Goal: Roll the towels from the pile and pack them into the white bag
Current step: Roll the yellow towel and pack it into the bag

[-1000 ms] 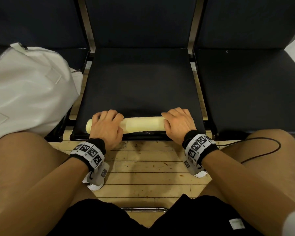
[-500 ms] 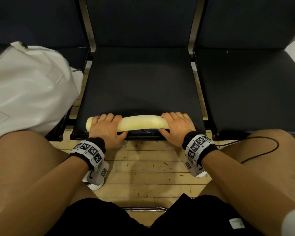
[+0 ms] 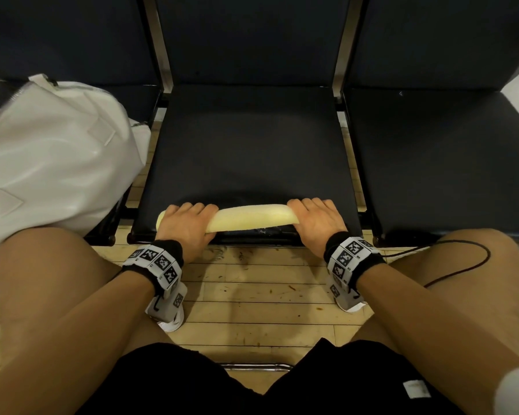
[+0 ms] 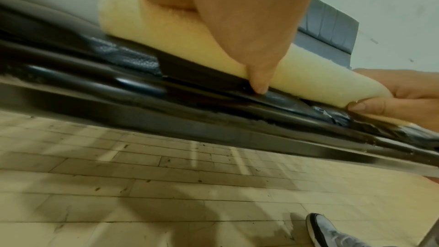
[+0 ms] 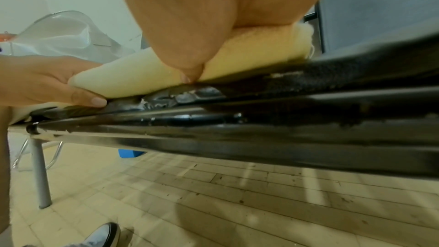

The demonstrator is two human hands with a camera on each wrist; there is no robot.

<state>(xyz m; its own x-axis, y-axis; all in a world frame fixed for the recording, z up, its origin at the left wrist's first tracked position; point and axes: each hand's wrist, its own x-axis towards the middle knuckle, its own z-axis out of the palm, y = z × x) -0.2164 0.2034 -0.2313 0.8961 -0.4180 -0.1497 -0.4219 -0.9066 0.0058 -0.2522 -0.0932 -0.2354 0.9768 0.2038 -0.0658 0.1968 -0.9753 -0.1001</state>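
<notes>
A pale yellow towel (image 3: 252, 216), rolled into a long tight tube, lies along the front edge of the middle black seat (image 3: 252, 145). My left hand (image 3: 186, 223) grips the roll near its left end, fingers curled over the top and thumb under the front (image 4: 257, 82). My right hand (image 3: 315, 220) grips the right end the same way, its thumb (image 5: 190, 74) tucked beneath the towel (image 5: 142, 74). The white bag (image 3: 48, 163) sits on the left seat, bulging toward my left knee. No pile of towels is in view.
Three black seats stand in a row with metal frame bars between them. The right seat (image 3: 447, 163) holds nothing. A black cable (image 3: 462, 265) runs over my right thigh. Wooden floor lies between my knees and the seat edge; my shoe (image 4: 332, 232) is on it.
The roll has come a little nearer the seat's front edge and both hands have wrapped round it more, thumbs now tucked under.
</notes>
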